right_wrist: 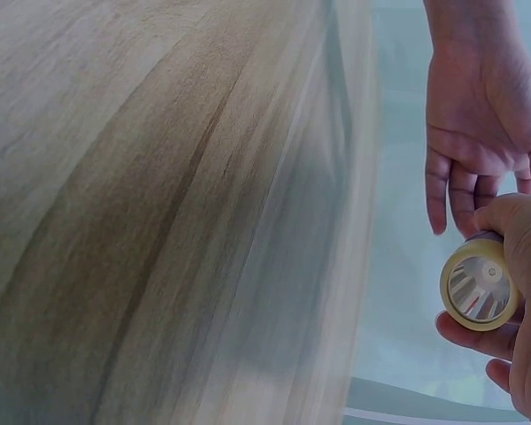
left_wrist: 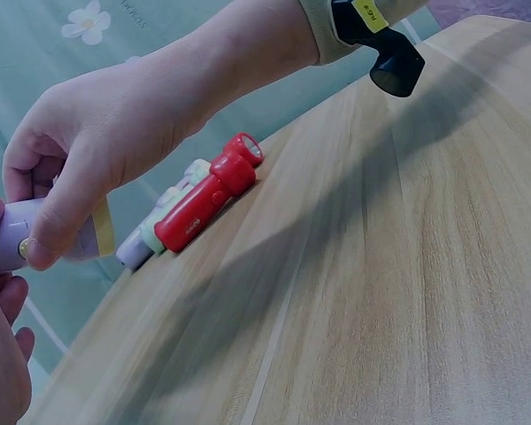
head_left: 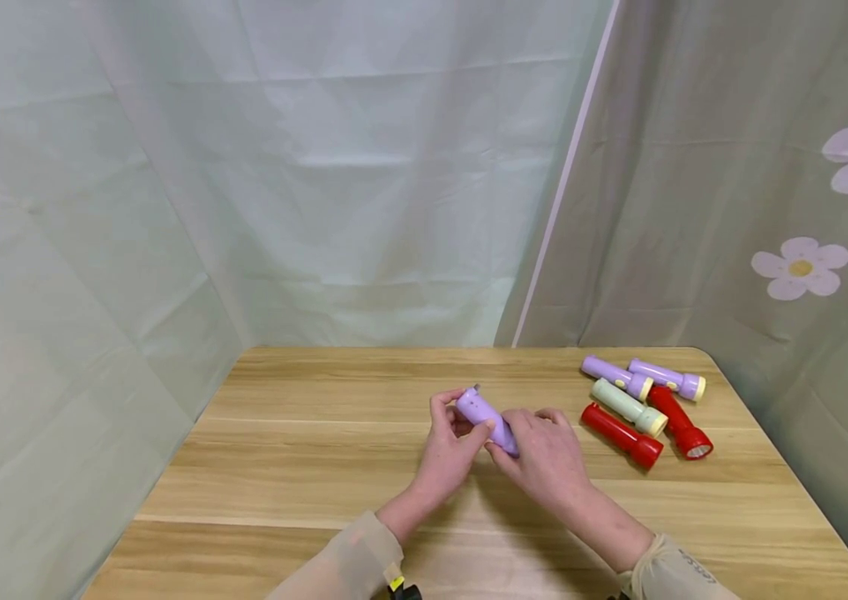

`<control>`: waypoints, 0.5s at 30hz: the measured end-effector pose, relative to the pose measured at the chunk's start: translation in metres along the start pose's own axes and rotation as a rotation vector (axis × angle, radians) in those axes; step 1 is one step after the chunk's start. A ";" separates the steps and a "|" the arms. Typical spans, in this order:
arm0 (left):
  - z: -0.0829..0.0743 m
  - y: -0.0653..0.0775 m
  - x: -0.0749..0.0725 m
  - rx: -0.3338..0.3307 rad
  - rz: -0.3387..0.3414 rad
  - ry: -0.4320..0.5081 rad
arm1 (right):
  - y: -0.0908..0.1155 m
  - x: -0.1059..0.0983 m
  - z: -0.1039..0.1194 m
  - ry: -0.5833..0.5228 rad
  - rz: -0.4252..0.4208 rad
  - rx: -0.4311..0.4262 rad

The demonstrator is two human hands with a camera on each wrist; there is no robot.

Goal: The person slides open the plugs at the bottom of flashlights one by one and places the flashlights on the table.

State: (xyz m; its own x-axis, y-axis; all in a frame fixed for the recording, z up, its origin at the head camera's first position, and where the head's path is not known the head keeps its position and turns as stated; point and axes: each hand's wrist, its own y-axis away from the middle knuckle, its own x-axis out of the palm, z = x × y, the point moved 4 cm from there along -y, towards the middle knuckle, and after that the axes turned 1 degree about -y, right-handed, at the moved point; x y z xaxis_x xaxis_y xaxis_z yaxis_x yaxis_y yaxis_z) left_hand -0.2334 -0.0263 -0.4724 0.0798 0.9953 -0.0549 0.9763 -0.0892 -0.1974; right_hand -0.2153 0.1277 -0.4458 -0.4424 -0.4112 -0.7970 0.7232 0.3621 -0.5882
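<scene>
Here's the purple torch (head_left: 482, 414) up over the table (head_left: 281, 450), left hand (head_left: 450, 448) pinching its tail end, right hand (head_left: 550, 454) gripping its head: handling looks under way, unfinished. Five other torches (head_left: 626, 406) lie unheld at the table's right.

1. Purple cylindrical flashlight (head_left: 473, 405): its yellow-rimmed head (right_wrist: 480, 282) hidden by the right hand (head_left: 544, 450) in the head view;
2. small dark piece (head_left: 477, 387) at its far end: too small to identify;
3. left hand (head_left: 448, 450): cut off by the left wrist view's left edge;
4. dark lettering (head_left: 697, 567) on the beige right sleeve (head_left: 665, 577): too small to read.
</scene>
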 end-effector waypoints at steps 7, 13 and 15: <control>-0.001 0.001 -0.001 -0.007 0.000 -0.005 | 0.000 0.001 0.000 0.000 0.018 0.007; -0.002 0.002 -0.001 -0.008 0.004 -0.009 | 0.001 0.001 0.000 0.000 0.024 0.004; -0.001 0.001 -0.001 -0.004 0.005 -0.012 | 0.001 0.001 0.000 0.002 0.019 -0.001</control>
State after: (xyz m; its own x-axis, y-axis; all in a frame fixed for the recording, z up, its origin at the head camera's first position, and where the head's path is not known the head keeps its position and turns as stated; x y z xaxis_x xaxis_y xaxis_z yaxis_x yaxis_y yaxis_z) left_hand -0.2319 -0.0275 -0.4712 0.0824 0.9943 -0.0679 0.9767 -0.0941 -0.1931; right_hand -0.2151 0.1273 -0.4472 -0.4293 -0.4025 -0.8085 0.7312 0.3705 -0.5727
